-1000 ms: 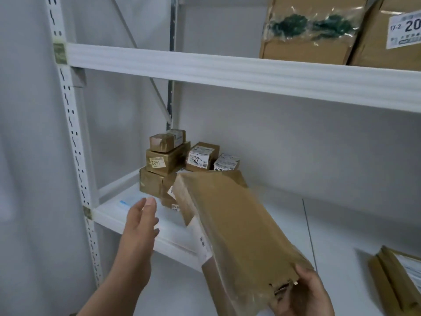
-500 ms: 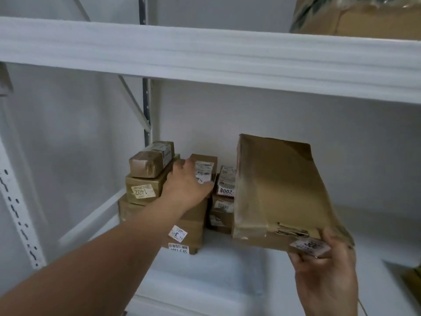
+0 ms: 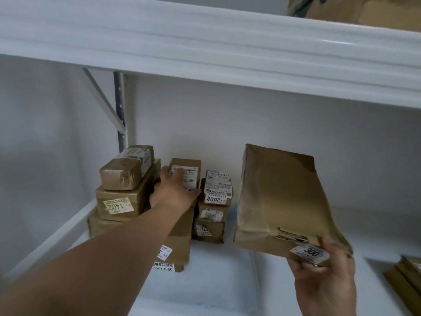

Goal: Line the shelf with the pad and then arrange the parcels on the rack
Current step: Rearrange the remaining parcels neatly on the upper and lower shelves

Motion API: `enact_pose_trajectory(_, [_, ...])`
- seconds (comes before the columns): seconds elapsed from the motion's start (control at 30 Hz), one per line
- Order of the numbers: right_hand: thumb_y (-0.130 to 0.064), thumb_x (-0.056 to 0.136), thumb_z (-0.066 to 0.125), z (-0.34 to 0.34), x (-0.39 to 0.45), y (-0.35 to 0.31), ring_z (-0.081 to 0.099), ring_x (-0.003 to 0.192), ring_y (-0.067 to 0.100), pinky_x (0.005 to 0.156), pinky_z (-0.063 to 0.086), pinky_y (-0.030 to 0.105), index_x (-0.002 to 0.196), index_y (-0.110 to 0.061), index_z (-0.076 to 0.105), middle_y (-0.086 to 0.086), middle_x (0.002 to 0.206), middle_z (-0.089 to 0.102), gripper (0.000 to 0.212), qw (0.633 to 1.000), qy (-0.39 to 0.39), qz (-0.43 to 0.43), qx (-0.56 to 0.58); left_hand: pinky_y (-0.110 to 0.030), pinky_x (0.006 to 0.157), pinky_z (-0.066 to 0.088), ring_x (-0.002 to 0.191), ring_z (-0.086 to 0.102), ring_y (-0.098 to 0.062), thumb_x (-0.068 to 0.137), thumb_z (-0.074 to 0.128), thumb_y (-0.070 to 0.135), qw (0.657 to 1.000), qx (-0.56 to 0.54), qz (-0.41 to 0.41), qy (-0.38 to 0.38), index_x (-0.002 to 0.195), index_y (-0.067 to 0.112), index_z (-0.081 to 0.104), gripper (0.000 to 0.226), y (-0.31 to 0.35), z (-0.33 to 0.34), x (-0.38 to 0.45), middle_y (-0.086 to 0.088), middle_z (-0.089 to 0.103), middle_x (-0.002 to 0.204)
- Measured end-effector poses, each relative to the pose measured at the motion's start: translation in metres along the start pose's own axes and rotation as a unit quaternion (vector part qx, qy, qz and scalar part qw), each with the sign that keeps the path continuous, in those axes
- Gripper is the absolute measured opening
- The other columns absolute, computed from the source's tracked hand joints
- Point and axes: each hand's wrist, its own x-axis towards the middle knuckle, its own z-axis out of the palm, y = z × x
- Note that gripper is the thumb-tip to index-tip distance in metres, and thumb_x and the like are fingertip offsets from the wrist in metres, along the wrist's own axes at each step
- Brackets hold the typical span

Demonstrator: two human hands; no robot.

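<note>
Holding parcel labelled "300" (image 3: 282,201) in right hand (image 3: 325,281), left hand (image 3: 173,190) flat on box (image 3: 185,173), labels "1402" (image 3: 118,205), "2008" (image 3: 216,199)

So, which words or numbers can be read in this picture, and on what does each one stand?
"1402", upside down: yellow sticker on the second box of the left stack.
"2008": white label on the small box in the middle.
"300", perhaps cut off: label on the big parcel that the right hand grips.
"58-3-13", upside down, end uncertain: strip on the low box at the front.
Fine print on the box under the left hand: too small.
</note>
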Motion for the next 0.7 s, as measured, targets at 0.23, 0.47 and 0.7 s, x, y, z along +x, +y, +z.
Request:
enact_pose_trajectory(0.23, [-0.013,0.092,0.058,0.004,0.013,0.004,0.067,0.092,0.035,0.066,0.058,0.043,0.107,-0.029,0.061,0.007,0.110,0.068,0.022,0.999,-0.040,0.025,-0.024,-0.044,0.091,0.051,0.124,0.050,-0.032,0.081,0.062,0.058,0.999,0.026,0.020,0.011,0.141,0.024,0.036,0.073,-0.001,-0.006,0.009,-0.004,0.023,0.154])
enact_pose_trajectory(0.47, [-0.017,0.094,0.054,0.006,0.030,0.003,0.065,0.096,0.033,0.071,0.054,0.043,0.112,-0.025,0.058,0.007,0.121,0.064,0.020,0.997,-0.051,0.042,-0.035,-0.048,0.100,0.046,0.141,0.029,-0.037,0.083,0.053,0.070,0.996,0.078,0.040,0.001,0.152,0.032,0.015,0.087,0.011,-0.005,0.005,0.004,-0.004,0.164])
enact_pose_trajectory(0.7, [-0.017,0.092,0.058,-0.010,0.044,0.002,0.066,0.085,0.031,0.072,0.056,0.045,0.107,-0.029,0.059,0.016,0.131,0.061,0.018,0.998,-0.018,0.051,-0.035,-0.069,0.107,0.028,0.149,-0.010,-0.039,0.077,0.053,0.078,0.985,0.158,0.062,-0.040,0.152,0.035,0.026,0.091,0.042,0.003,0.017,0.010,-0.009,0.165])
